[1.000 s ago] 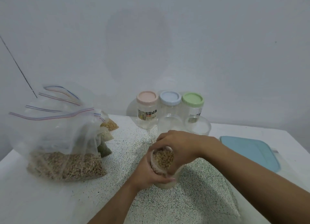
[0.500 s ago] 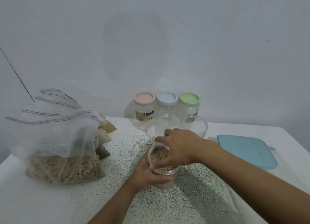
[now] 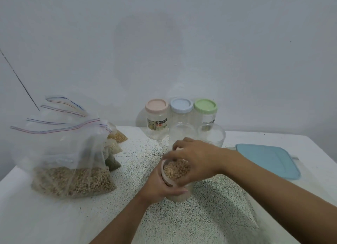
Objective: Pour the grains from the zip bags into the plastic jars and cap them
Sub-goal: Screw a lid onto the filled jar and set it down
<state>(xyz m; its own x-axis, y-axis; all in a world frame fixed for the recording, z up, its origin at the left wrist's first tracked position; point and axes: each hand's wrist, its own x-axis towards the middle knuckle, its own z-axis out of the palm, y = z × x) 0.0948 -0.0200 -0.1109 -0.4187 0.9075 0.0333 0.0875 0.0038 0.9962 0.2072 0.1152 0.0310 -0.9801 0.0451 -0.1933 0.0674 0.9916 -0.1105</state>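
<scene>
Clear uncapped jar [image 3: 178,196] holds tan grains [image 3: 176,170] to its rim.

Nothing really readable here, only the printed label [image 3: 157,124] on the pink-lidded jar [image 3: 156,114], and it's too blurry.

From my feed the light is dim, soft and even, with a cold grey-blue cast. The capped jars [image 3: 181,106] throw a faint shadow toward nine o'clock on the wall [image 3: 255,43], so light comes from about three o'clock. A darker shadow lies on the desk [image 3: 36,216] under the right forearm [image 3: 273,189]. Everything looks slightly hazy, softest toward the corners.
</scene>
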